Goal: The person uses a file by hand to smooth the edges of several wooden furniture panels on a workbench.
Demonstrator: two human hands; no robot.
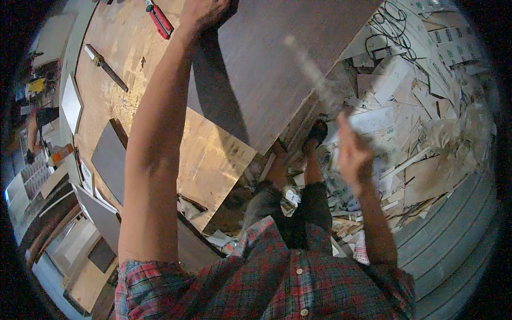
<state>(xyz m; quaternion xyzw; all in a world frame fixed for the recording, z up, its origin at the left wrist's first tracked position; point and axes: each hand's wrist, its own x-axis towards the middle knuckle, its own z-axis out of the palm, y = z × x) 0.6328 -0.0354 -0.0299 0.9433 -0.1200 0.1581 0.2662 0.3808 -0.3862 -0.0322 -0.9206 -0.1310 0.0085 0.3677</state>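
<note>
My left hand (pixel 205 13) is at the top edge, over the brown-grey board (pixel 282 64). Its fingers are partly cut off and shadowed, so its grip is unclear. Out to the right, my right hand (pixel 354 154) is smeared by motion, its fingers drawn in. A thin pale strip (pixel 312 69), heavily blurred, runs from its fingertips up across the board's edge; its kind cannot be made out. Left of my left forearm, a red utility knife (pixel 160 21) and a hammer-like tool (pixel 106 66) with a metal head and dark handle lie on bare plywood.
The plywood worktop (pixel 213 165) carries the board and a small dark panel (pixel 109 160). Scrap strips and sheets (pixel 394 128) litter the floor at right, with a coiled black cable (pixel 392 32) beyond. Ridged grey metal (pixel 453 256) stands lower right. Board offcuts (pixel 80 277) are stacked lower left.
</note>
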